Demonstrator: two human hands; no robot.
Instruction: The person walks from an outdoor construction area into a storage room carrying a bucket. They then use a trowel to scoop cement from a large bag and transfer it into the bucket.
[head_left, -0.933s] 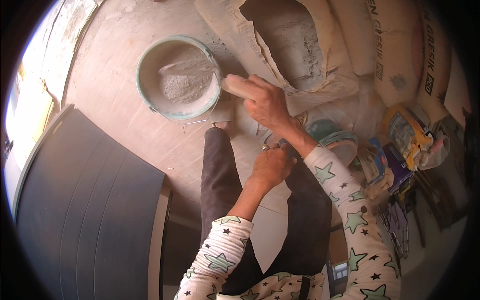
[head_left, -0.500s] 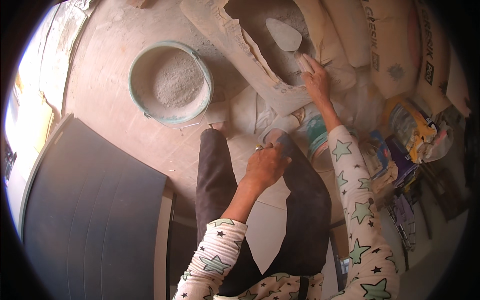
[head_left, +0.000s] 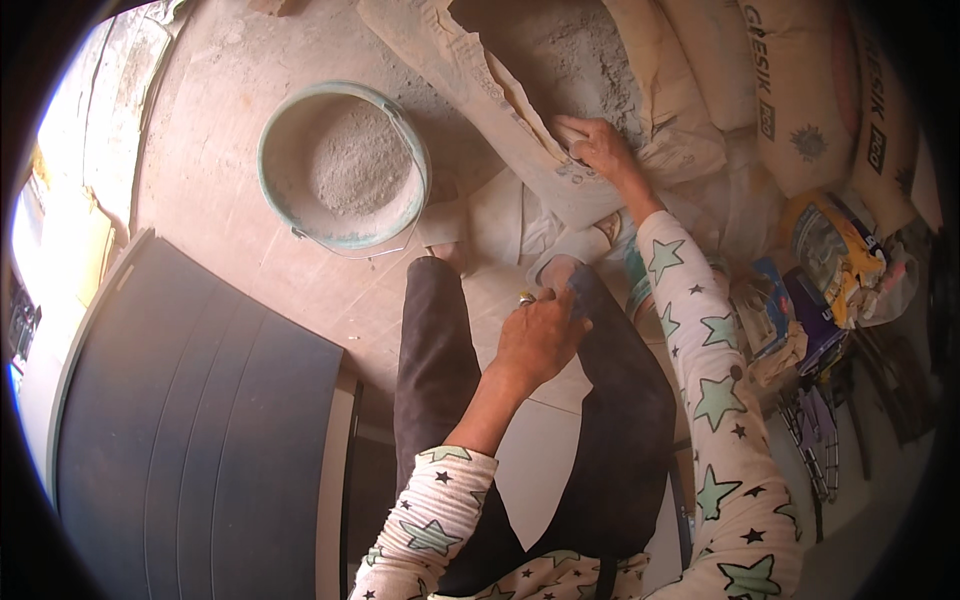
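Observation:
My right hand (head_left: pixel 603 152) reaches into the torn opening of a brown paper sack (head_left: pixel 548 180) and is closed round a trowel (head_left: pixel 570 128). Only part of its pale handle shows; the blade is hidden. Grey powder (head_left: pixel 590 65), which looks like cement, fills the sack's opening. My left hand (head_left: pixel 543 335), with a ring on one finger, rests at my right knee and holds nothing. Its fingers bend loosely over the knee, with the tips partly hidden. To the left, a teal bucket (head_left: pixel 270 190) with a wire handle contains a heap of the same grey powder (head_left: pixel 360 160).
Full paper sacks (head_left: pixel 800 110) lie at the upper right. Crumpled yellow packaging (head_left: pixel 835 245) and other litter lie below them. Partly behind my right arm stands a green container (head_left: pixel 637 270). A dark panel (head_left: pixel 190 420) fills the lower left. Powder dusts the floor (head_left: pixel 210 150).
My right hand has moved left and slightly up inside the sack's opening. The trowel's blade, visible before, is now out of sight. My left hand stays at the knee.

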